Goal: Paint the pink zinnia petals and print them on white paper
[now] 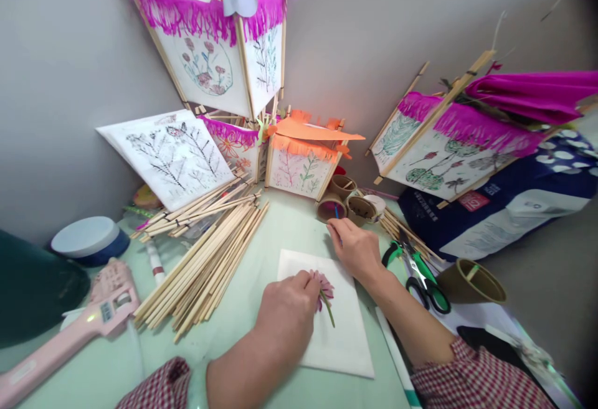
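My left hand [288,309] rests closed on a white paper sheet [343,340], its fingertips pinching a small pink flower with a green stem [325,292] against the sheet. My right hand [354,246] hovers at the sheet's far edge, fingers curled and pinched together, close to several brown paper cups [346,200]; what it holds, if anything, I cannot make out. Both forearms come out of red checked sleeves.
A pile of bamboo sticks [205,253] lies left of the sheet. Green-handled scissors [418,272] and another brown cup [471,281] sit to the right. A pink glue gun [70,328] lies front left. Paper lanterns with magenta fringe [219,42] and an orange one [303,160] stand behind.
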`<state>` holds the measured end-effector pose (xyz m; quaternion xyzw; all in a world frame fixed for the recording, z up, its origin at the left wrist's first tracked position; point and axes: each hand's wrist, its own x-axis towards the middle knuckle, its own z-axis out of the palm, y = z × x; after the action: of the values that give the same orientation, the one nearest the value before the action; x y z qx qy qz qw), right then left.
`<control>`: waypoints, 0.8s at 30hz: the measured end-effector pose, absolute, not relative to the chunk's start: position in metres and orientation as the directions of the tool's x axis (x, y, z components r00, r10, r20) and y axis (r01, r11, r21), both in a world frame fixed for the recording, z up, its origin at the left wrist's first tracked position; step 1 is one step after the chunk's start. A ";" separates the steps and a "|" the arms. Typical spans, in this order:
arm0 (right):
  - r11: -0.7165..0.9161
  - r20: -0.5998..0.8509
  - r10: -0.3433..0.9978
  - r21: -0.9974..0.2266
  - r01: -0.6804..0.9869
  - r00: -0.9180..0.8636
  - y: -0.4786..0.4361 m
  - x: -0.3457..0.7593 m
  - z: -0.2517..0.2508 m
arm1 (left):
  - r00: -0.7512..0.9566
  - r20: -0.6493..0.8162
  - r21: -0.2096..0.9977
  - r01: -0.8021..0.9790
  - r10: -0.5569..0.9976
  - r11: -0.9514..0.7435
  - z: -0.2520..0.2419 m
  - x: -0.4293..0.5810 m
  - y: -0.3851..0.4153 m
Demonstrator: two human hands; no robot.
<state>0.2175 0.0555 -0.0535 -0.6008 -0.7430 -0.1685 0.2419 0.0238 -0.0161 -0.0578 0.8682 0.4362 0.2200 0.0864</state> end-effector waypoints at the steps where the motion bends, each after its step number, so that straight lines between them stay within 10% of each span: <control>1: 0.223 0.576 0.800 -0.024 0.975 -0.169 0.056 0.217 -0.050 | 0.523 0.304 0.345 0.719 0.796 -0.604 -0.058 0.024 -0.016; 24: 0.221 0.625 0.726 0.184 0.958 -0.288 0.096 0.233 -0.016 | 0.543 0.202 0.340 0.742 0.815 -0.578 -0.055 0.024 -0.016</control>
<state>0.2335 0.0957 -0.0159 -0.5591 -0.7529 -0.2773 0.2088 0.0237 -0.0156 -0.0554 0.8717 0.4466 0.1707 0.1073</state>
